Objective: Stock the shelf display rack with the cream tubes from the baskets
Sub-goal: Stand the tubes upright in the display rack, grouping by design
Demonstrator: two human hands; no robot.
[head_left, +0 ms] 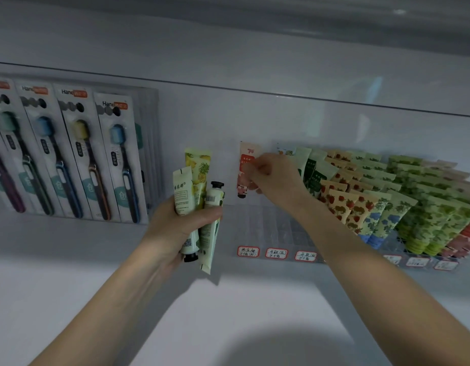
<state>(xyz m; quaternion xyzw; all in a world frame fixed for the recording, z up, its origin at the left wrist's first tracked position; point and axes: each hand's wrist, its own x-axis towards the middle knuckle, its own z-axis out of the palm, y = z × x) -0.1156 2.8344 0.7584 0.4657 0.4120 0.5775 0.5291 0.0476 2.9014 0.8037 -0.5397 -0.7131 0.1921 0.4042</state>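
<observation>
Surface: glossy white shelf (228,299); clear plastic rack (276,225), 3 o'clock.
Left grip (173,225): clamps pale cream tubes (182,191).
Right grip (273,178): pinches pink tube (247,152).

Both arms are bare. The left hand (181,225) is uncovered skin from the fingertips at the grip back over a slim wrist just behind it. The left forearm (117,299) carries on bare from there, broadening away from the grip until the lower edge of the view cuts it off. The right hand (270,178) is likewise bare. Its fingers (255,167) at the grip are smeared with blur, so the nails cannot be made out, while the knuckles behind them show as soft ridges. The right forearm (373,276) behind that wrist is bare, long and slender, shaded along its lower side, and widens toward the bottom right corner.
</observation>
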